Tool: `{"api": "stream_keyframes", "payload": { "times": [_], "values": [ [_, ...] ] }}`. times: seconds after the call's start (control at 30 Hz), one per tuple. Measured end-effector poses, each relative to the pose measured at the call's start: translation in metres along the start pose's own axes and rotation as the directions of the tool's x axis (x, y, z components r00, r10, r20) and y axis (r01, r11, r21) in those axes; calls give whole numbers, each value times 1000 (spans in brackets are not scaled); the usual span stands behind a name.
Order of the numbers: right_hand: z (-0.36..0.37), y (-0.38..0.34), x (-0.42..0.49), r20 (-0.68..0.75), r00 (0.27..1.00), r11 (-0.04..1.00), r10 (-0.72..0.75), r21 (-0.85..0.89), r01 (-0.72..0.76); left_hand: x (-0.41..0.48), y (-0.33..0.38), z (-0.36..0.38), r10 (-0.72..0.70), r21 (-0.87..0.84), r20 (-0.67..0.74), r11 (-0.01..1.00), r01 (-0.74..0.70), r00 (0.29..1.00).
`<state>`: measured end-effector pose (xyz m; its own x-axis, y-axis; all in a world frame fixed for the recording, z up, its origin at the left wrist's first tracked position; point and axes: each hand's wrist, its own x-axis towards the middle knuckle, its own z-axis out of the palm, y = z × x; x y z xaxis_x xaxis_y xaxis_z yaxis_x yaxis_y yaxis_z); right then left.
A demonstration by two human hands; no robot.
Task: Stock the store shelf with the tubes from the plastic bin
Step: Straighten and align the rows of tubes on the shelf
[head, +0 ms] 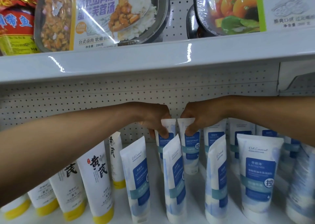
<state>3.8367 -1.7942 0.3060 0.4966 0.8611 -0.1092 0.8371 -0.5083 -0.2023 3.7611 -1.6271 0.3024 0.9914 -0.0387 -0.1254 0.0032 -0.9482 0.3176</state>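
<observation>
Tubes (pixel 257 172) in white and blue fill the middle and right of the lower shelf (pixel 155 198), standing cap down. Five make the front row, the rightmost blurred at the frame edge. At least five more stand behind them, partly hidden, so the exact total cannot be told. Five yellow-capped tubes (pixel 97 186) with black characters stand at the left.

Both hands are at the back row, close together but not touching. The left hand (pixel 156 121) pinches the crimped top of one blue tube (pixel 167 130) between thumb and curled fingers. The right hand (pixel 194 119) pinches the top of the neighbouring blue tube (pixel 190 148) the same way. The two gripped tubes stand upright side by side, just in front of the pegboard back panel (pixel 85 95).

A front-row tube (pixel 173 177) stands directly before the left hand's tube and hides its lower half. The left forearm crosses above the yellow-capped tubes and covers some of their tops, and the right forearm passes over the tubes at the far right.

Close overhead runs the upper shelf (pixel 153 61). It carries two ready-meal trays, a rice meal (pixel 95 15) and a hot pot (pixel 238 7), and one red and yellow packet (pixel 15 19) at the left.
</observation>
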Motion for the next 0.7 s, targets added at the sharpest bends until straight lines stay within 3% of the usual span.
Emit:
{"api": "stream_keyframes", "payload": {
  "times": [0.2, 0.37, 0.57, 0.7],
  "values": [
    [0, -1, -1, -6, 1000, 999, 28, -18, -28, 0, 2, 1, -9, -14, 4, 1000, 9, 1000],
    [-3, -5, -4, 7, 999, 997, 32, -68, -32, -2, 2, -5, 49, 84, -8, 995, -48, 999],
    [-15, -1, -36, -278, 959, 999, -48, -7, 48, -38, 5, -25, 141, 162, -195, 981, -110, 971],
    [-19, 7, -71, -357, 932, 997, -71, -28, 65, -67, 20, -20, 125, 199, -301, 978, -66, 945]
  ]
}}
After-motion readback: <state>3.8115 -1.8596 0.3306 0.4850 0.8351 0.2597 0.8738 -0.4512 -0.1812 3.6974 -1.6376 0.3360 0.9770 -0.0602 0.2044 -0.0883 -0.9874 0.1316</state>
